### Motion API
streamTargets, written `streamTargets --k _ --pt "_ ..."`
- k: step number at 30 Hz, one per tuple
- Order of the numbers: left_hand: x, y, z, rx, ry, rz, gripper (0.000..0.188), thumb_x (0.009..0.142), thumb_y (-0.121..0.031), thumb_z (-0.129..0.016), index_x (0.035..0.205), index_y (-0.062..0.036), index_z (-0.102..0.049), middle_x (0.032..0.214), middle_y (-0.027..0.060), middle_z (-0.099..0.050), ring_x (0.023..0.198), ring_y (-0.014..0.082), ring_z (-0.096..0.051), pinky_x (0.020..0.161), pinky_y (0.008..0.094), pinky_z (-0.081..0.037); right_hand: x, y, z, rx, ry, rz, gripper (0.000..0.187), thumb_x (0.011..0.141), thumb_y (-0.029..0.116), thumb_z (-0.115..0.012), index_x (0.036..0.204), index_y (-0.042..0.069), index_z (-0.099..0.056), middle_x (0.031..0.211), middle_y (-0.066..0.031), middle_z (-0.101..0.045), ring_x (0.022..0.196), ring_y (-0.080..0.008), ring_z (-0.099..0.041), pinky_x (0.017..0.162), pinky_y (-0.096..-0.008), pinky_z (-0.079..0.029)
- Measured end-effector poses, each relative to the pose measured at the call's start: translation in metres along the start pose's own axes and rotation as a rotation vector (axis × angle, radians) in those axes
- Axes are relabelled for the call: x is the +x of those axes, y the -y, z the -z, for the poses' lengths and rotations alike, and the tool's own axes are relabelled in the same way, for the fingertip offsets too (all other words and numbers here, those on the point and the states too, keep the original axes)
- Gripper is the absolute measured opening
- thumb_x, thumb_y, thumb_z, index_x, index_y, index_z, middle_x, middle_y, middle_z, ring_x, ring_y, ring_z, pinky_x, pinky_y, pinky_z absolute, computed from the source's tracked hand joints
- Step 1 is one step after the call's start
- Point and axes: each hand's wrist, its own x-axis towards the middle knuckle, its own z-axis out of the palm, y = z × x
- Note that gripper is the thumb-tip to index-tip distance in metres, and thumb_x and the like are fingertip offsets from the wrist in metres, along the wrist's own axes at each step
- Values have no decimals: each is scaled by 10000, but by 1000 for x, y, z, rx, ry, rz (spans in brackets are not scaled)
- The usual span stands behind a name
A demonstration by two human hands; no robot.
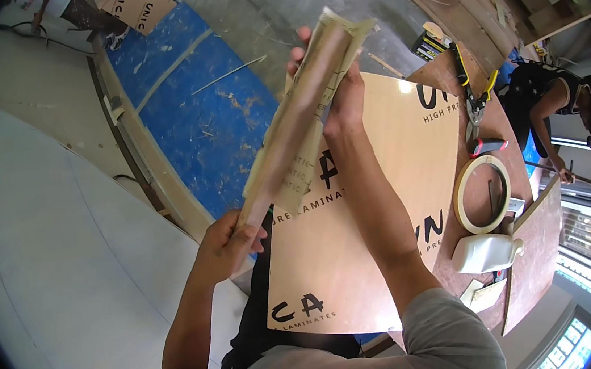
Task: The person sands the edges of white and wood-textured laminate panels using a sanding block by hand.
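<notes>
The long, narrow strip (293, 123), brown on its smooth face, is in both of the person's hands, raised above the work area and slanting from lower left to upper right. Cream sheet material (295, 182) shows along its sides, ragged at the upper end and bearing dark lettering; how it is attached cannot be determined. The left hand (233, 244) is clamped around the lower end, thumb on the near side and fingers curled about it. The right hand (343, 100) supports the strip near its upper end; some fingertips show past the far edge, spaced apart, but the strip hides much of the hand, so the firmness of its hold cannot be told. Beneath the right forearm lies a tan laminate sheet (406, 128) with black print, resting on a brown worktable (518, 174). To the right of this sheet are snips (474, 109) with yellow and black handles, a red-and-black handled tool (488, 146), a roll of tape (460, 198) lying flat, and a white bottle (482, 254) on its side, near the roll. A blue floor covering (207, 114), stained and littered, lies beyond the hands; a thin stick (228, 75) rests across it. At the far right, a co-worker (553, 108) in dark clothing bends forward, arms reaching down.
</notes>
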Motion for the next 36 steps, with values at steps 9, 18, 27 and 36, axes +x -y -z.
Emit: streamTargets --k 9,18,27,36 --pt "37 12 -41 -57 -329 7 411 1033 -454 -692 1047 -46 -645 819 79 -686 692 181 -630 642 345 -520 -6 -17 -5 -62 99 108 682 1093 565 -376 1589 99 -413 1548 -201 -521 1232 -375 -663 955 -547 -602" --pt "69 -5 -1 419 -807 -158 710 897 -561 -817 1122 33 -501 1067 175 -574 945 279 -590 848 406 -503 -8 -23 -14 -52 -234 90 717 1052 701 -423 1424 95 -509 1136 -114 -646 898 -251 -655 800 -458 -588" --pt "97 -99 -9 880 -218 -416 945 891 -478 -812 1562 30 -382 1397 292 -591 1259 459 -598 1088 516 -456 -11 -6 -19 -114 -427 125 521 1070 617 -514 1113 98 -518 796 -14 -478 676 -162 -504 658 -368 -489" --pt "126 -129 -8 689 -177 -226 458 889 -361 -822 1159 -12 -697 960 219 -749 844 331 -736 777 433 -545 0 10 -35 -92 -300 95 442 1012 573 -613 1012 133 -575 855 -37 -511 776 -205 -532 751 -396 -476"
